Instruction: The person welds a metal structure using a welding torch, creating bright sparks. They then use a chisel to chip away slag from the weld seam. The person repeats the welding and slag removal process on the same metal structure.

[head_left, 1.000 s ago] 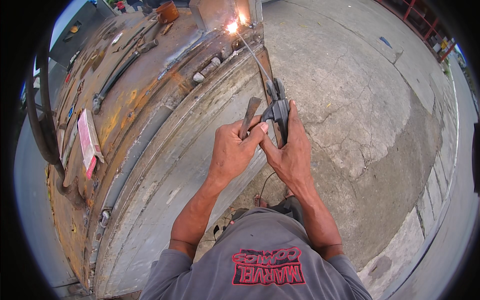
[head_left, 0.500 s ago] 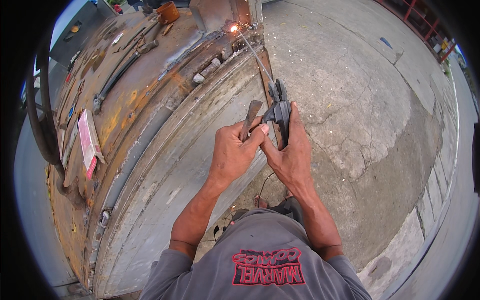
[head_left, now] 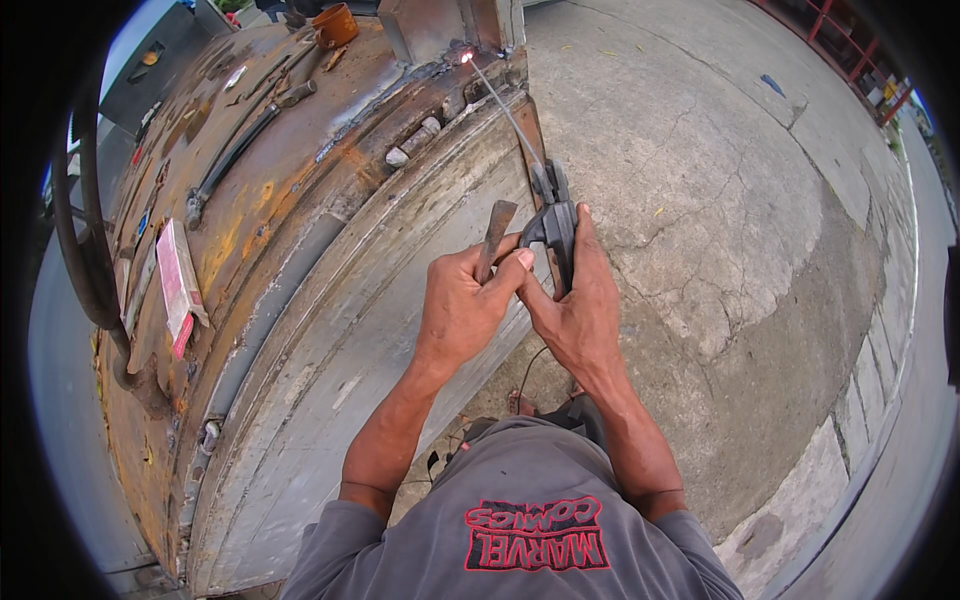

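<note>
My right hand (head_left: 580,315) is closed round a black welding electrode holder (head_left: 560,225). From its jaws a thin grey welding rod (head_left: 505,108) slants up and left, its tip glowing at the foot of an upright steel piece (head_left: 425,30) on the rusty steel edge. In my left hand (head_left: 460,305) a short, flat-ended rusty chisel-like tool (head_left: 497,232) is gripped, pointing upward. The left fingertips rest against the holder and the right hand. Part of the holder's handle is hidden by my right palm.
A rusty steel plate surface (head_left: 250,190) spreads at the left, bearing a hammer-like tool (head_left: 240,150), a pink-and-white rod packet (head_left: 178,280) and a rusty can (head_left: 335,25). Dark bent pipes (head_left: 90,240) stand at far left. Cracked concrete (head_left: 700,200) lies to the right.
The bright arc with flying sparks at the rod's tip has dwindled to a small pinkish glow. Both hands and the holder have shifted very slightly left.
</note>
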`<move>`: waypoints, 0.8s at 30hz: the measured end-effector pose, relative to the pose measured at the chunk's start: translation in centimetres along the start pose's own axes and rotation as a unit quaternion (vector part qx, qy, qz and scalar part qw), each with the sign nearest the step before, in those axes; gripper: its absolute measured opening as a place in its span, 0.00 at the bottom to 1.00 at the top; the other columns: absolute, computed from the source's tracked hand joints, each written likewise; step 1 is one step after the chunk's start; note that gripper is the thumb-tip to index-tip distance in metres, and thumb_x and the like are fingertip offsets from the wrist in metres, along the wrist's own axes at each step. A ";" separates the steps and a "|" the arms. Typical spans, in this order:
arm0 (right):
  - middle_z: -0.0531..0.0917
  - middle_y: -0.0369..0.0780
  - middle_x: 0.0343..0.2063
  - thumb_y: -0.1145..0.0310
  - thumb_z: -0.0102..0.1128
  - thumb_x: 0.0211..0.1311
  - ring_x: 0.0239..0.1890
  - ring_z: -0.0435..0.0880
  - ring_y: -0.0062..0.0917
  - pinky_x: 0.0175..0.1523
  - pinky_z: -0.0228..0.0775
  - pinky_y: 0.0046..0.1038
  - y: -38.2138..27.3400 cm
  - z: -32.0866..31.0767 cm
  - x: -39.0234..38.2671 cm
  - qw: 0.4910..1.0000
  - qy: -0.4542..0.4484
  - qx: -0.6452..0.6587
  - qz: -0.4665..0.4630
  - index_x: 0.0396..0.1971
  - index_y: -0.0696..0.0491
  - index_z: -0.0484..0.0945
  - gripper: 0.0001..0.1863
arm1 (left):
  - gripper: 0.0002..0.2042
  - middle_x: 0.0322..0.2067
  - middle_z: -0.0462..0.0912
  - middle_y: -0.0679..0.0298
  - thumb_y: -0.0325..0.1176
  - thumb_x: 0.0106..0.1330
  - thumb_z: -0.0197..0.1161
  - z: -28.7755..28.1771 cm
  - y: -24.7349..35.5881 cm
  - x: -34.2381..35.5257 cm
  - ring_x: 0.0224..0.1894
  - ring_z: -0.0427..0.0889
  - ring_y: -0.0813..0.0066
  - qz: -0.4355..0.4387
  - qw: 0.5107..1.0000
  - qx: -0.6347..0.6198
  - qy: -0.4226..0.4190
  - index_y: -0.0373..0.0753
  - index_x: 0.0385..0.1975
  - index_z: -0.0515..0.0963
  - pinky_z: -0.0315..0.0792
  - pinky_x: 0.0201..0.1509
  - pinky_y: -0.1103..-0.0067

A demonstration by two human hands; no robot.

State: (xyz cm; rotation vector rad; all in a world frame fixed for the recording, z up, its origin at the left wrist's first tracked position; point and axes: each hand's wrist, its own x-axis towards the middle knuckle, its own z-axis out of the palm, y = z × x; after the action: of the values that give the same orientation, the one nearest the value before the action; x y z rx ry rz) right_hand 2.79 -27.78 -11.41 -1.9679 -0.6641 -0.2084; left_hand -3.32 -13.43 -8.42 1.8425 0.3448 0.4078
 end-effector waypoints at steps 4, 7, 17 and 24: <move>0.81 0.59 0.55 0.59 0.74 0.66 0.53 0.87 0.48 0.52 0.83 0.42 -0.2 0.0 0.2 1.000 -0.009 0.021 0.022 0.78 0.72 0.53 0.53 | 0.18 0.17 0.68 0.75 0.38 0.73 0.72 0.0 -0.1 0.2 0.23 0.65 0.89 0.005 1.000 0.008 0.001 0.28 0.53 0.89 0.58 0.23 0.78; 0.80 0.60 0.56 0.59 0.74 0.67 0.55 0.87 0.49 0.53 0.83 0.43 -0.6 -0.2 0.2 0.997 -0.030 0.043 0.054 0.78 0.72 0.53 0.52 | 0.18 0.17 0.68 0.74 0.38 0.73 0.72 -0.2 -0.3 0.1 0.23 0.65 0.89 0.010 1.000 0.020 0.000 0.28 0.52 0.89 0.59 0.24 0.78; 0.80 0.60 0.55 0.57 0.75 0.67 0.53 0.87 0.49 0.51 0.83 0.43 -0.1 0.2 0.1 1.000 -0.010 0.006 0.007 0.79 0.71 0.52 0.53 | 0.16 0.26 0.82 0.72 0.36 0.75 0.71 -0.6 0.3 0.0 0.30 0.74 0.87 -0.016 1.000 0.022 -0.013 0.27 0.50 0.88 0.66 0.32 0.80; 0.81 0.59 0.54 0.58 0.73 0.69 0.53 0.87 0.48 0.51 0.82 0.43 -0.7 0.0 0.2 0.997 -0.041 0.035 0.057 0.79 0.71 0.51 0.53 | 0.16 0.25 0.82 0.72 0.35 0.75 0.71 -0.8 0.5 -0.1 0.29 0.74 0.88 -0.023 0.999 0.018 -0.017 0.27 0.51 0.89 0.66 0.31 0.81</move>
State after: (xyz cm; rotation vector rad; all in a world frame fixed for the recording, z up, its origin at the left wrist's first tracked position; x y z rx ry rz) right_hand 2.55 -27.47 -10.85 -1.9488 -0.6022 -0.0350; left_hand -3.75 -12.96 -7.77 1.8710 0.3724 0.3396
